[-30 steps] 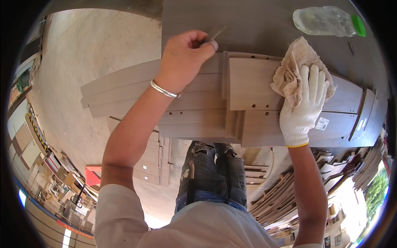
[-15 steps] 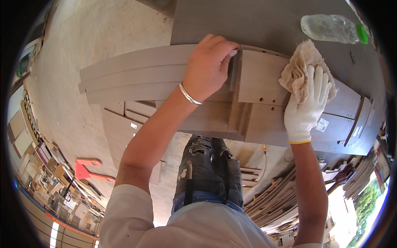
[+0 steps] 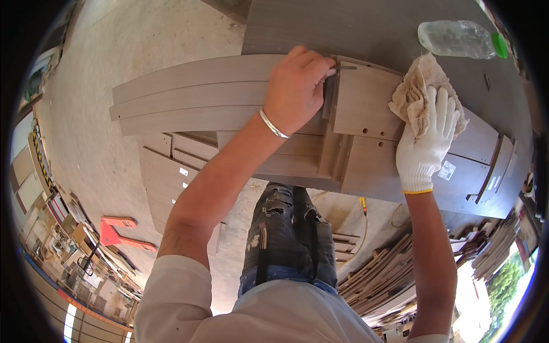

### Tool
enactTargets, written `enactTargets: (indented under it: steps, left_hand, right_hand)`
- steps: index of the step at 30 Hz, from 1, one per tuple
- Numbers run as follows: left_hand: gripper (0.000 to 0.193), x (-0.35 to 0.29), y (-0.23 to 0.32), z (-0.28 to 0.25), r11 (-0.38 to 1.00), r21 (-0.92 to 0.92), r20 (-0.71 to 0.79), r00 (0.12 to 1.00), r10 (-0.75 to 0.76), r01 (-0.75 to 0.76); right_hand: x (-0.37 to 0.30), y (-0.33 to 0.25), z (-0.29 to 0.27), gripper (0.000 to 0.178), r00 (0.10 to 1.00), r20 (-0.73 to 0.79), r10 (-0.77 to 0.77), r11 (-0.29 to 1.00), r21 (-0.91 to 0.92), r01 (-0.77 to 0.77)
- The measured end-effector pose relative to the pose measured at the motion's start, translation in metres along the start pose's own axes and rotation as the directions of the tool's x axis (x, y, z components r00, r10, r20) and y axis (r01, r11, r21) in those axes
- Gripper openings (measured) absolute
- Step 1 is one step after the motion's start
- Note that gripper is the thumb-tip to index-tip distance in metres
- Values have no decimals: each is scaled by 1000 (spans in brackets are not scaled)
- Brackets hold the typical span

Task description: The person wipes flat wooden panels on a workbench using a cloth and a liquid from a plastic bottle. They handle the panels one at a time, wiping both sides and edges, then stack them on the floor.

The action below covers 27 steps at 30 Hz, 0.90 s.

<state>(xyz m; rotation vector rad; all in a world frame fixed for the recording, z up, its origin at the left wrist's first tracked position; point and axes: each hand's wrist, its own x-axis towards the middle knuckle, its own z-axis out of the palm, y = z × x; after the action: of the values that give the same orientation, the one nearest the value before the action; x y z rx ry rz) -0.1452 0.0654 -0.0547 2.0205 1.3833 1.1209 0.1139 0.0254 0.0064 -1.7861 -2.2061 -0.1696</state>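
Note:
My bare left hand (image 3: 296, 88), with a silver bangle (image 3: 274, 123) at the wrist, is closed in a pinch. A thin dark strip (image 3: 346, 67) sticks out from its fingertips, over the upper corner of a grey-brown wooden panel (image 3: 366, 100); its kind is unclear. Beside the hand, several long grey-brown boards (image 3: 189, 97) lie side by side to the left. My right hand (image 3: 428, 140), in a white knitted glove, presses a crumpled beige rag (image 3: 420, 86) onto the right part of the panel. Its fingers lie along the cloth.
A clear plastic bottle with a green cap (image 3: 457, 40) lies on the dark board (image 3: 337, 28) at the far right. A red pallet jack (image 3: 114, 231) stands on the floor at left. Stacked wooden strips (image 3: 377, 280) lie at lower right, near a yellow hose (image 3: 364, 223).
My left hand has shifted slightly right along the panel's upper corner, and the thin dark strip now shows past its fingertips. The right hand stays on the rag, nearly unmoved.

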Motion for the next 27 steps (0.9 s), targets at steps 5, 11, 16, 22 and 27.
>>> enactTargets:
  steps: [5,11,16,22,27]
  left_hand:
    - [28,-11,9,-10,996,84,36,999,29,-32]
    - [38,-15,14,-15,992,115,-41,998,-41,46]
    - [38,1,11,2,999,25,-100,994,-43,45]
    - [41,-7,8,12,999,-30,-124,992,-14,11]
    - [41,-22,13,6,999,-41,-93,996,-17,13]
  right_hand:
    - [1,-1,-2,61,1000,30,7,1000,-16,-7]
    - [-3,0,0,60,999,45,24,999,-36,-23]
    - [-5,1,2,61,1000,20,14,1000,-25,-13]
    - [-5,4,5,61,1000,13,5,1000,-2,-5]
    - [-4,2,1,61,1000,27,7,1000,-26,-7]
